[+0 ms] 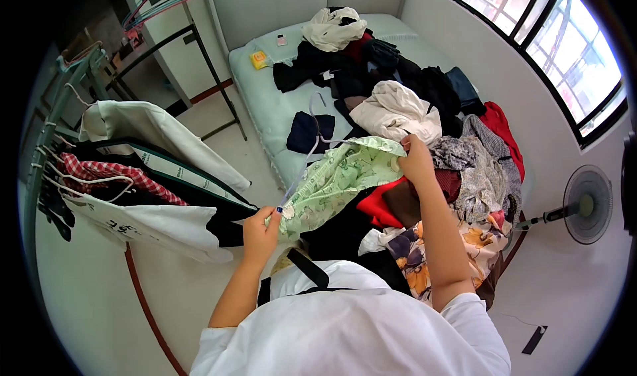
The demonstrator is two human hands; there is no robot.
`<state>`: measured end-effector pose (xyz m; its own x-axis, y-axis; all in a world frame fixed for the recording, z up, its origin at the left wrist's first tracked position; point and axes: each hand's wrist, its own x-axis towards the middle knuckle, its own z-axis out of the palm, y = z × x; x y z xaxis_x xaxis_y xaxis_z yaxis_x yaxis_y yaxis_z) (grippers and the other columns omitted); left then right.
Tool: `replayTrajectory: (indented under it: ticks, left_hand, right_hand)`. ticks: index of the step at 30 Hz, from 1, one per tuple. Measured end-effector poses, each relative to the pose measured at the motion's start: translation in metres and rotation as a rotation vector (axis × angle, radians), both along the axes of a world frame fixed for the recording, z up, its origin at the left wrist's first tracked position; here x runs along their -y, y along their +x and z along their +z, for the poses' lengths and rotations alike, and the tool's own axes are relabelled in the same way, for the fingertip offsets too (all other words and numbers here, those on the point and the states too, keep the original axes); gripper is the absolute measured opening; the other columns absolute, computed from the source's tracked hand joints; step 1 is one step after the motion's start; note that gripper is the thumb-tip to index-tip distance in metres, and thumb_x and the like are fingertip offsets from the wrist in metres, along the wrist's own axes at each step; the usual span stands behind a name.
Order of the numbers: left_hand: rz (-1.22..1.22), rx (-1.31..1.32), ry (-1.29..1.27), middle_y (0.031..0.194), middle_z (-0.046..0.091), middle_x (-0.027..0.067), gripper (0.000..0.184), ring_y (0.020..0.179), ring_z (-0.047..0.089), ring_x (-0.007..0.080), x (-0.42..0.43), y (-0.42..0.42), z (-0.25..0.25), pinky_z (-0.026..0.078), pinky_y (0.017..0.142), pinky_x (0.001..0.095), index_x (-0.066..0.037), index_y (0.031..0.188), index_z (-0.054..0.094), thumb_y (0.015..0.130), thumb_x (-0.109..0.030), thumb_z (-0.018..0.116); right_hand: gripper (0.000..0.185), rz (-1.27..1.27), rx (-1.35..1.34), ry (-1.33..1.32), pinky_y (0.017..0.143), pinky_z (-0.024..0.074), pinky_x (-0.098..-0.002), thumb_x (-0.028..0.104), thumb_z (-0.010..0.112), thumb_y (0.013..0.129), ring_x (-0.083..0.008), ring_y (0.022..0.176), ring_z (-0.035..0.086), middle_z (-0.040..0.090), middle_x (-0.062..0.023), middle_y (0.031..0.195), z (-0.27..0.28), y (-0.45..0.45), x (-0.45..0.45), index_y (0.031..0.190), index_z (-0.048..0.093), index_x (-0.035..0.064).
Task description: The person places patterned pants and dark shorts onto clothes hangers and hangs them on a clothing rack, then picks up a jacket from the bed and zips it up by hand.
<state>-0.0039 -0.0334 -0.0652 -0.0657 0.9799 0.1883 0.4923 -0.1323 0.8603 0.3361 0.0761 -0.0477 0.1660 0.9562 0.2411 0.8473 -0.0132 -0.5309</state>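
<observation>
A light green patterned garment (338, 177) is stretched between my two hands, above the near side of the bed. My left hand (261, 233) pinches its lower left part, close to one end of a pale hanger (312, 144). The hanger's hook points up toward the bed, and its right arm runs in behind the green cloth. My right hand (417, 160) is closed on the garment's upper right edge. Part of the hanger is hidden by the cloth, so how far it sits inside the garment cannot be made out.
Heaped clothes, among them a white garment (398, 114) and a floral one (481, 247), cover much of the bed (255, 101). On the left, shirts hang from a rack (46, 127). A fan (587, 205) stands at right. A yellow packet (258, 60) lies on the bed.
</observation>
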Motion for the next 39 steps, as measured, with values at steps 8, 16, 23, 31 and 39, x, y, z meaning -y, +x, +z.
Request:
replayTrajectory:
  ticks: [8,16,23,31,39]
  left_hand:
    - [-0.032,0.012,0.045,0.053,0.05,0.0096,0.021,0.045,0.042,0.0127,-0.002,0.009,0.005,0.034,0.045,0.0278,0.001,0.078,0.058,0.084,-0.019,0.055]
    - [0.04,0.059,0.084,0.056,0.051,0.0079,0.022,0.049,0.043,0.0106,-0.006,0.009,0.009,0.036,0.048,0.0262,0.003,0.081,0.058,0.084,-0.018,0.054]
    - [0.035,0.169,0.019,0.054,0.046,0.0032,0.022,0.046,0.037,0.0078,-0.003,0.041,0.018,0.032,0.044,0.0249,-0.001,0.084,0.055,0.087,-0.022,0.051]
    - [-0.151,0.027,0.178,0.072,0.058,0.019,0.021,0.055,0.056,0.0271,0.016,0.093,0.006,0.043,0.053,0.0351,0.002,0.097,0.05,0.083,-0.014,0.053]
    - [-0.541,0.26,-0.134,0.081,0.057,0.0108,0.034,0.071,0.055,0.0189,0.007,0.085,-0.005,0.044,0.061,0.0277,0.002,0.11,0.046,0.082,-0.015,0.055]
  right_hand:
    - [0.04,0.017,-0.382,0.114,0.073,0.0434,-0.0377,0.002,0.06,0.065,-0.0316,0.085,0.053,0.051,-0.0134,0.088,-0.045,-0.069,0.034,0.101,0.042,0.0045]
    - [0.027,0.092,-0.553,-0.14,0.068,0.0458,-0.0381,0.007,0.057,0.068,-0.0358,0.078,0.056,0.058,-0.0206,0.082,-0.066,-0.106,0.056,0.092,0.05,-0.0024]
    - [0.03,0.377,-0.925,-0.256,0.071,0.0414,-0.0287,0.011,0.052,0.077,-0.0218,0.077,0.052,0.057,-0.014,0.086,-0.017,-0.156,0.05,0.102,0.05,-0.0049]
    - [0.041,0.319,-0.518,-0.104,0.071,0.0431,-0.0332,0.028,0.056,0.082,-0.0219,0.083,0.056,0.059,-0.015,0.094,-0.015,-0.146,0.038,0.105,0.051,-0.0051]
    - [0.02,0.511,-0.57,-0.283,0.056,0.0396,-0.0291,0.015,0.05,0.085,-0.013,0.059,0.046,0.053,-0.0093,0.064,-0.002,-0.098,0.037,0.095,0.054,-0.0024]
